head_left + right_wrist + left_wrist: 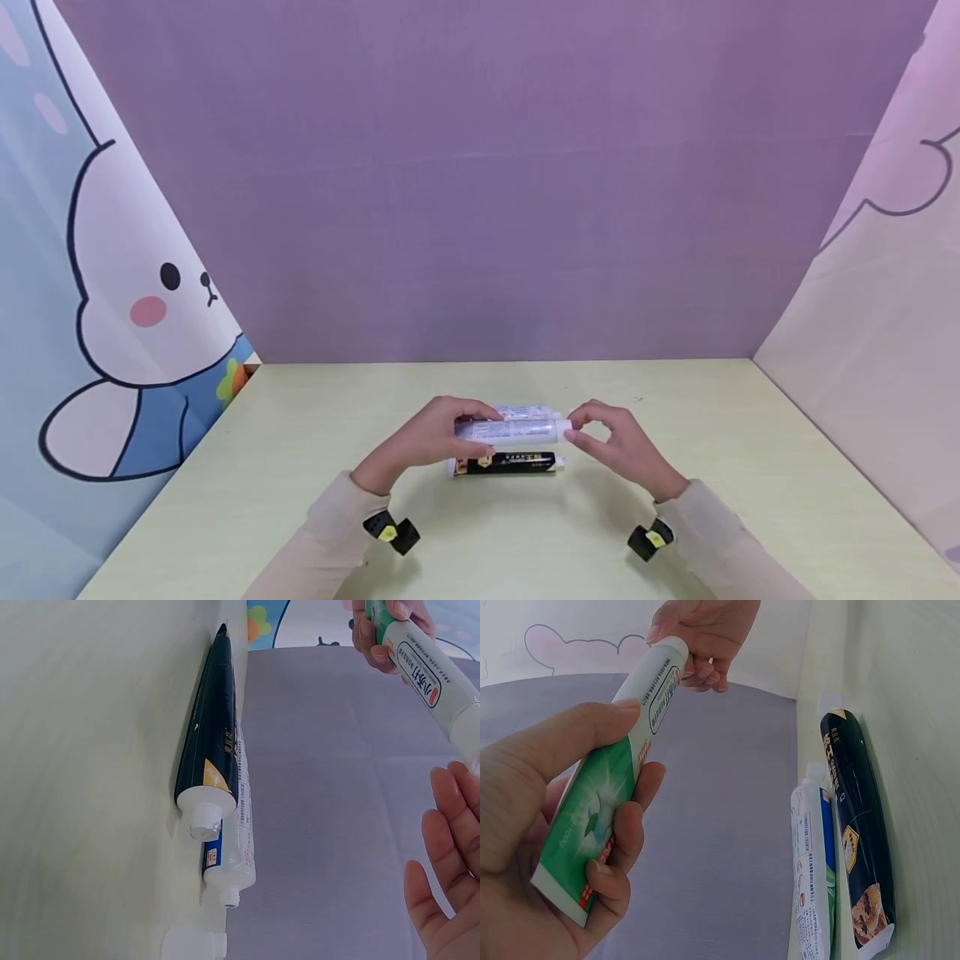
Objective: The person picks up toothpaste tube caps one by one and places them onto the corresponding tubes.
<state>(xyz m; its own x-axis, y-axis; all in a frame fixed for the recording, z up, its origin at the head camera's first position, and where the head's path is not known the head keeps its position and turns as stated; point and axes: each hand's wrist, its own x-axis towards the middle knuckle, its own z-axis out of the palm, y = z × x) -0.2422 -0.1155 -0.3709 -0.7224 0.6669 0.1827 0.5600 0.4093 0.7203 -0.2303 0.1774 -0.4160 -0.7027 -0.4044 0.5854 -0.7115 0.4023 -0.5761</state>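
Left hand (431,429) is wrapped around a green-and-white tube (517,432), held up off the table (480,542), cap end pointing at the right hand (618,442), whose thumb and index finger are pinching that tip. Below the left hand I see a black tube (517,463) lying down, plus another white tube (525,412) just beyond it.
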